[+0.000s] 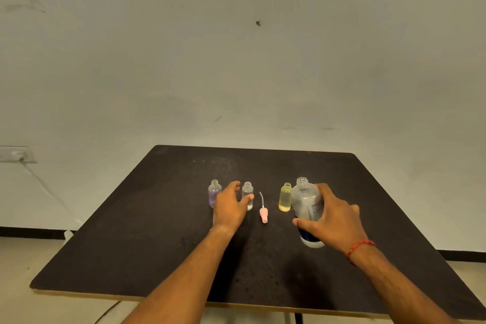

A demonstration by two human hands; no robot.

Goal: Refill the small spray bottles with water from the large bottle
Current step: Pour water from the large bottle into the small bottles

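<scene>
Three small bottles stand with no tops on the dark surface [131, 231]. Far left, off the surface, a thin cable [44, 187] runs down the pale wall [236, 60]. First on the surface comes the purple bottle [215, 193]. Just beside it, the left hand [230, 209] holds the clear bottle [247, 189]. The thumb lies across the bottle's front, the fingers curl at its left side, and the hand hides part of it. Next, a pink spray top [263, 214] lies flat by itself, with its thin tube pointing away. Then comes the yellow bottle [285, 197], just beside the large bottle [306, 202], which is open at the top too. The right hand [335, 221] grips the large bottle round its side, standing on the surface. A red thread [360, 247] goes round that wrist.
</scene>
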